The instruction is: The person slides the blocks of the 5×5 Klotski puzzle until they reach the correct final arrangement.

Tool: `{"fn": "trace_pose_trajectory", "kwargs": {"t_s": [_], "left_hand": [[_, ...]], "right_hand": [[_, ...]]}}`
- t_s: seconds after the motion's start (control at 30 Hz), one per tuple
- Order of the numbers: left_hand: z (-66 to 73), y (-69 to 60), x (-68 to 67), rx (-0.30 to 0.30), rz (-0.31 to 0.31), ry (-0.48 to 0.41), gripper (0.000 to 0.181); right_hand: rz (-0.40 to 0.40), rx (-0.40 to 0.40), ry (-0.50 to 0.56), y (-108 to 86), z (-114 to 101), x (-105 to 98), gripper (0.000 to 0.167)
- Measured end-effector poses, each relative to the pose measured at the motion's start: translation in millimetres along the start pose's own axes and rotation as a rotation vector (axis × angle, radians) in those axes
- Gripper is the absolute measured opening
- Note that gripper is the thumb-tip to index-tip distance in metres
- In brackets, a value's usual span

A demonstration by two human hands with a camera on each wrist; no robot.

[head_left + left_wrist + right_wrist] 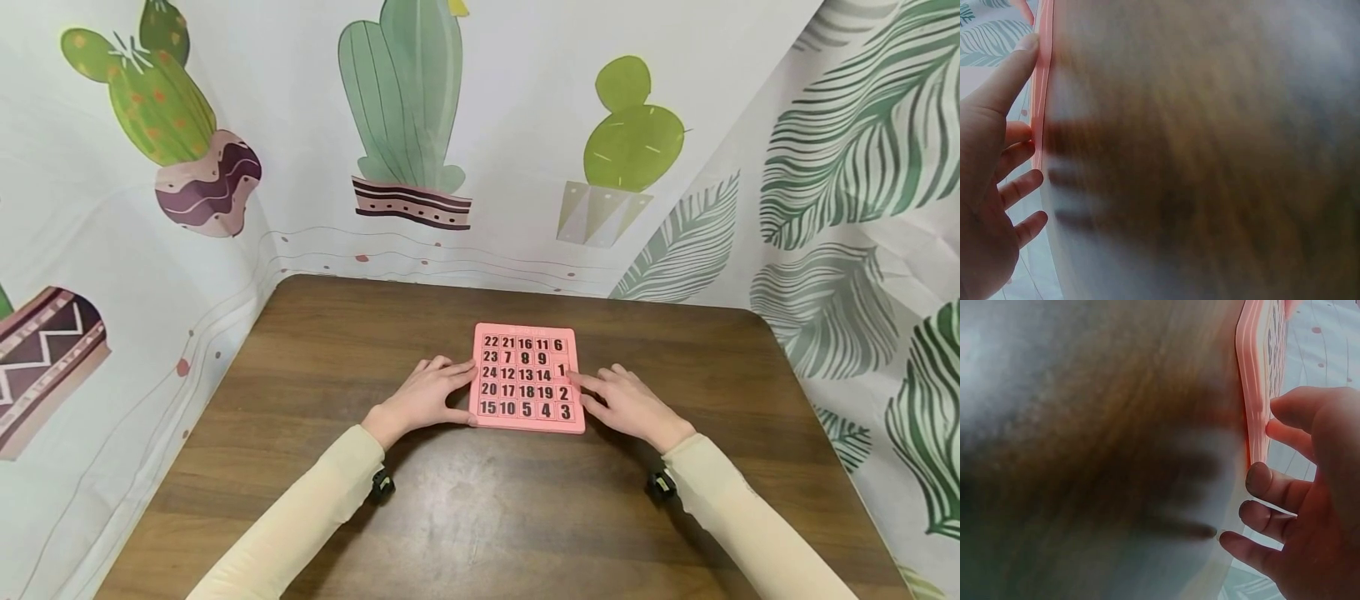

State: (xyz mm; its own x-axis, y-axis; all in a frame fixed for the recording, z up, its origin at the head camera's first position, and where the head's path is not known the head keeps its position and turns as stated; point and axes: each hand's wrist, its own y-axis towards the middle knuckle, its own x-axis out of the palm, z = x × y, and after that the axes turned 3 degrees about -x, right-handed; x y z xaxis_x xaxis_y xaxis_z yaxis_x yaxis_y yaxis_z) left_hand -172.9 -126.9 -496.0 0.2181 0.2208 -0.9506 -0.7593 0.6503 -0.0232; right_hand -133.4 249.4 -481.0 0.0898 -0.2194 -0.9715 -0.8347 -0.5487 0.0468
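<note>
A pink number slide puzzle (527, 427) lies flat on the table, its square tiles printed with black numbers. A gap shows at the right end of the second row, and the tile marked 1 (560, 370) sits just below it. My left hand (426, 398) rests along the puzzle's left edge, thumb near the lower left corner and fingers further up. From the right, my right hand (626, 403) touches the tile 1 with the index fingertip, its thumb near the right edge. In the right wrist view the other fingers (1263, 522) are spread loosely beside the frame.
The brown wooden table (465, 517) extends on all sides of the puzzle. Behind it hangs a white wall cloth (510, 150) printed with cacti and leaves. A small black device (382, 484) is on the left wrist, and another black device (662, 485) on the right.
</note>
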Motion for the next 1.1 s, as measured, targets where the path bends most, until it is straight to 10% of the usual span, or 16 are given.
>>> {"fn": "trace_pose_trajectory", "kwargs": {"t_s": [1.1], "left_hand": [[0.4,-0.6,-0.5,-0.011,-0.01,-0.003,0.094]], "right_hand": [[-0.005,0.028,-0.002,16.9,7.6,-0.8,0.046]]}}
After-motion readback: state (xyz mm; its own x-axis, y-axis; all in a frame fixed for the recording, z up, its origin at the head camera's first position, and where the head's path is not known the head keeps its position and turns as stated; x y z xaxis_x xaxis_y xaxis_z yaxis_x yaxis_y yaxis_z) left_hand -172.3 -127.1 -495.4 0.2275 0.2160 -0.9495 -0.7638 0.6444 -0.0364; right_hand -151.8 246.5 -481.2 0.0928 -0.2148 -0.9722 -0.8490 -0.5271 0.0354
